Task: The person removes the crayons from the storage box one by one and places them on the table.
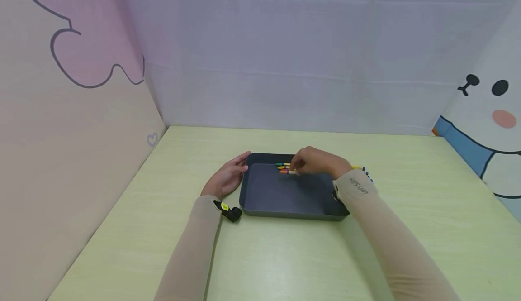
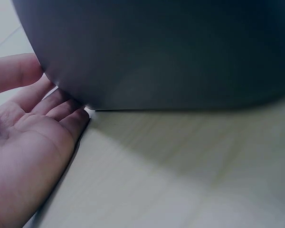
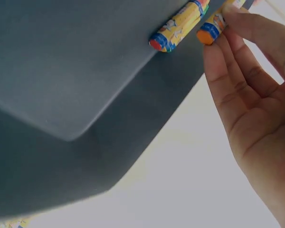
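From the head view, the dark grey plastic tray [image 1: 285, 194] sat mid-frame on the pale green tabletop [image 1: 285, 255]. The left hand [image 1: 226, 179] rested flat against its left wall, fingers straight.

The left wrist view showed those fingers [image 2: 61, 108] touching the tray [image 2: 180, 52].

At upper right of the right wrist view, the right hand [image 3: 256, 99] pinched an orange-tipped crayon [image 3: 210, 29] beside a red-tipped one [image 3: 178, 27].

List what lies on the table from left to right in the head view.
Left hand resting against the tray's left wall → dark grey tray → crayons in the tray → right hand over them → more crayons on the table past the tray's right edge.
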`<move>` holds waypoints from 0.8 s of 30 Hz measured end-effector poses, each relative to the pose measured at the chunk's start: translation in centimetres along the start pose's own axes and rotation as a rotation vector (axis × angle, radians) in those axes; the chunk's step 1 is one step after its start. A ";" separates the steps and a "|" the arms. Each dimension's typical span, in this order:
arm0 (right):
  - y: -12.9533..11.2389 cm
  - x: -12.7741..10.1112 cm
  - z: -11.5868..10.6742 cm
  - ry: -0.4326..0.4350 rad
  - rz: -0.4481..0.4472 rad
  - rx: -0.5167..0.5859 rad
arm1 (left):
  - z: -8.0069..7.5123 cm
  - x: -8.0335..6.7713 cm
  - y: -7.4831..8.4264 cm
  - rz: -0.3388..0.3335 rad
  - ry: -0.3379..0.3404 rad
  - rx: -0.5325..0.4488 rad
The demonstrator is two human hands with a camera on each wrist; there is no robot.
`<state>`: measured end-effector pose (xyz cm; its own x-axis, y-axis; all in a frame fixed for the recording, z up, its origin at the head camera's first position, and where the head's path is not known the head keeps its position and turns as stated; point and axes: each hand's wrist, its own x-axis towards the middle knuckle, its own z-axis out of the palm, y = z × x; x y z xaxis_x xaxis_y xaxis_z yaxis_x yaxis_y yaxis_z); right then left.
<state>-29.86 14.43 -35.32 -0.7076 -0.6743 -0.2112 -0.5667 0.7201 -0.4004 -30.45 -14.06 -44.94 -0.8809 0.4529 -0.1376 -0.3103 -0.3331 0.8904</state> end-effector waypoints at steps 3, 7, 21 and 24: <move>0.2 -0.3 -0.3 0.009 -0.003 0.010 | 0.0 0.0 0.0 0.004 -0.008 0.003; 0.8 -0.5 -0.4 0.020 0.002 0.011 | 0.1 -0.1 0.0 0.009 -0.015 0.008; 2.0 -2.1 -1.3 0.025 0.061 0.017 | 0.0 -0.2 0.0 0.017 -0.010 0.017; 2.3 -2.5 -1.5 0.025 0.069 0.019 | 0.0 -0.2 0.0 0.018 -0.014 0.021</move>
<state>-30.04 18.04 -34.36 -0.7551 -0.6187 -0.2171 -0.5083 0.7615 -0.4023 -30.30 -14.14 -44.90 -0.8813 0.4583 -0.1152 -0.2864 -0.3243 0.9016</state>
